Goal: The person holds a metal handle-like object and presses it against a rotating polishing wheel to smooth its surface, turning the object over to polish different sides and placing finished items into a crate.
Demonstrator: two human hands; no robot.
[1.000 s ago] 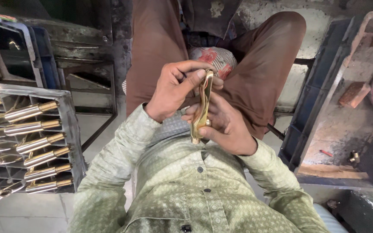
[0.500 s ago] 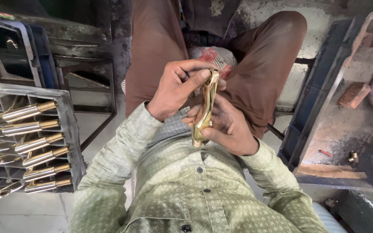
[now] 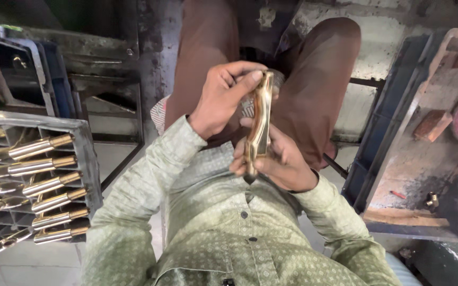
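Right hand (image 3: 284,161) at 5 o'clock, fingers closed round lower end of brass piece (image 3: 259,124). Left hand (image 3: 223,95) at 11 o'clock, thumb and fingers pinching upper end. Piece now nearly upright, tilt eased versus a second ago; grip unchanged, so inspection or turning likely continues. Far at 9 o'clock: grey crate (image 3: 83,153) of brass parts (image 3: 41,185).

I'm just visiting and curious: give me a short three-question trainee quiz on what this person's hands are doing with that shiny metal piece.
1. True or false: both hands grip the brass piece.
2. Which hand pinches its upper end? A left, B right.
3. What fills the grey crate at the person's left?

Key
1. True; the right hand holds the lower end.
2. A.
3. Rows of similar metal parts, silver with brass ends.
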